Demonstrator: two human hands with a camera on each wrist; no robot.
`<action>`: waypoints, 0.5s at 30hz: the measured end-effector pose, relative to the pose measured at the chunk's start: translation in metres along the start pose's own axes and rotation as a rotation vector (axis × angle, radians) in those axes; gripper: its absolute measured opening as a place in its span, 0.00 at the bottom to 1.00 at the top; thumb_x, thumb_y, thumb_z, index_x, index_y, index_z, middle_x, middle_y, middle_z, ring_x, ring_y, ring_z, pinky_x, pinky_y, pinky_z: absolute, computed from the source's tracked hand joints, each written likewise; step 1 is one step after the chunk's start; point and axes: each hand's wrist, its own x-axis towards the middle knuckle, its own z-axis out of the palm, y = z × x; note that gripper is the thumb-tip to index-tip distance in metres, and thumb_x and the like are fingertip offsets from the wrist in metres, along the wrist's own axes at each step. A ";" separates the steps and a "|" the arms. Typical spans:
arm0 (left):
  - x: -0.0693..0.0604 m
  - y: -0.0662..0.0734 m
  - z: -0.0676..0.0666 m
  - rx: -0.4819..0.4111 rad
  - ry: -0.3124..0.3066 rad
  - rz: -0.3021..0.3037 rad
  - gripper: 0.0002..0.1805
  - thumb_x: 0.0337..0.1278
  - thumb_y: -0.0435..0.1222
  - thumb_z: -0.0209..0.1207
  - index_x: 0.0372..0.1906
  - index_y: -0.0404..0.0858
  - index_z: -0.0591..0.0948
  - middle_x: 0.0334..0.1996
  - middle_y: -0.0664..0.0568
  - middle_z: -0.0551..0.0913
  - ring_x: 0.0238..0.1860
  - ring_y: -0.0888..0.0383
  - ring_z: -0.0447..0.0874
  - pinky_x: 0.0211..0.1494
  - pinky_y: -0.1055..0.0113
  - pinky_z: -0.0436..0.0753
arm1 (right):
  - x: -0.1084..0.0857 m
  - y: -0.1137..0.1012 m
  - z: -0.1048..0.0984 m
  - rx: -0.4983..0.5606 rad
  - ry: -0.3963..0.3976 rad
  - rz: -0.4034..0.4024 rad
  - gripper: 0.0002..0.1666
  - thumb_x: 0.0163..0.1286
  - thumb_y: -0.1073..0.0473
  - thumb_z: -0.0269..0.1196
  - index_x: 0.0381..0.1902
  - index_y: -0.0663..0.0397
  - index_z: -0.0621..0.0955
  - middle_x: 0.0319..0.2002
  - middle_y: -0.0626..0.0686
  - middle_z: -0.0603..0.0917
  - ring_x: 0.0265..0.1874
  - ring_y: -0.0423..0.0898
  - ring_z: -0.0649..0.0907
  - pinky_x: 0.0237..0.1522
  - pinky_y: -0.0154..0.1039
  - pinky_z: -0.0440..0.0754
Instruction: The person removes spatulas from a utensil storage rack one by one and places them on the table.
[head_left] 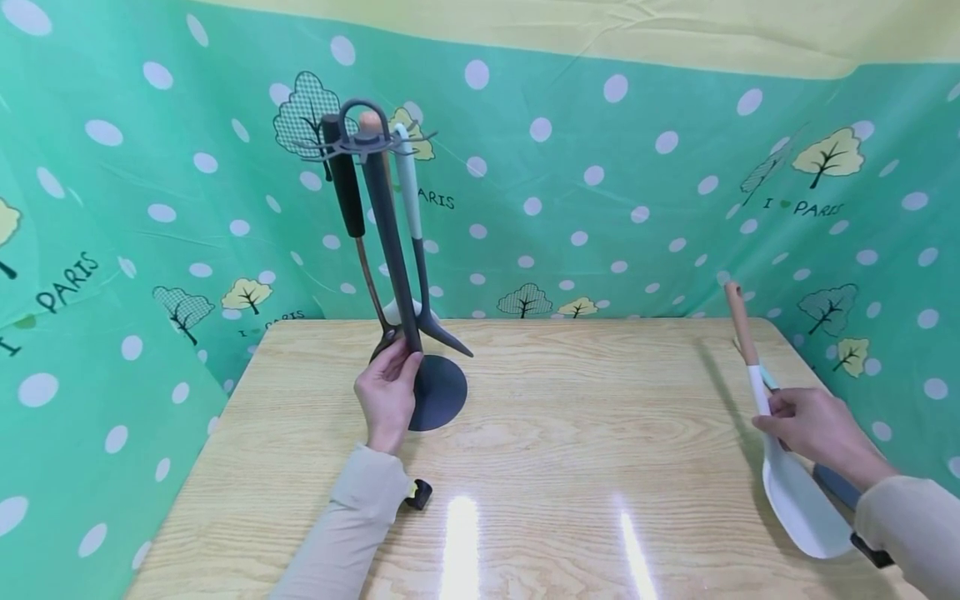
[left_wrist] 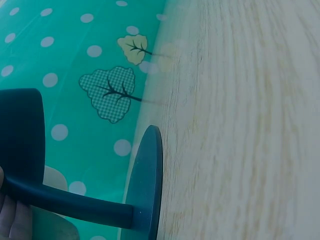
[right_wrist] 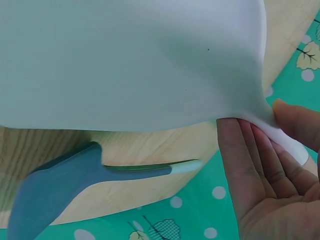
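In the head view a dark utensil stand (head_left: pixel 392 250) with a round base (head_left: pixel 441 393) carries several hanging utensils, among them one with a black handle (head_left: pixel 347 187) and one with a light blue handle (head_left: pixel 407 183). My left hand (head_left: pixel 388 396) grips the pole low down, just above the base. At the right my right hand (head_left: pixel 821 429) pinches the white neck of a turner (head_left: pixel 802 504) with a wooden-coloured handle (head_left: pixel 741 325). The right wrist view shows the thumb and fingers of that hand (right_wrist: pixel 280 170) on the neck, beside the broad white blade (right_wrist: pixel 130 65).
A dark blue spatula (right_wrist: pixel 65 182) with a light blue handle end lies on the wooden table (head_left: pixel 570 417) under the turner, near the right edge. Green dotted cloth (head_left: pixel 525 225) hangs behind the table and at both sides.
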 end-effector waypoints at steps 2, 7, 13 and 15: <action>0.000 0.000 0.000 0.000 0.001 0.001 0.16 0.53 0.23 0.64 0.49 0.28 0.82 0.43 0.37 0.85 0.43 0.43 0.85 0.47 0.66 0.83 | 0.000 0.003 0.000 -0.002 -0.013 0.019 0.17 0.61 0.58 0.65 0.38 0.70 0.79 0.26 0.53 0.82 0.23 0.46 0.79 0.20 0.40 0.78; 0.001 0.000 0.000 -0.003 -0.002 -0.008 0.16 0.53 0.23 0.64 0.49 0.27 0.82 0.43 0.37 0.85 0.43 0.43 0.85 0.48 0.65 0.83 | 0.003 0.009 0.000 -0.031 -0.060 0.062 0.17 0.62 0.57 0.65 0.38 0.69 0.79 0.26 0.52 0.79 0.23 0.47 0.76 0.19 0.40 0.75; 0.001 0.000 -0.001 -0.014 -0.004 -0.003 0.17 0.52 0.22 0.64 0.49 0.26 0.82 0.43 0.36 0.84 0.43 0.41 0.84 0.47 0.66 0.83 | 0.005 0.016 0.003 -0.079 -0.101 0.081 0.15 0.62 0.58 0.64 0.36 0.68 0.80 0.23 0.52 0.75 0.22 0.47 0.74 0.20 0.39 0.73; 0.001 0.000 -0.002 -0.019 -0.005 0.001 0.17 0.52 0.22 0.64 0.49 0.26 0.81 0.43 0.36 0.84 0.43 0.40 0.84 0.47 0.66 0.83 | 0.006 0.017 0.004 -0.090 -0.109 0.081 0.15 0.62 0.58 0.64 0.35 0.68 0.81 0.23 0.52 0.75 0.22 0.47 0.74 0.21 0.39 0.73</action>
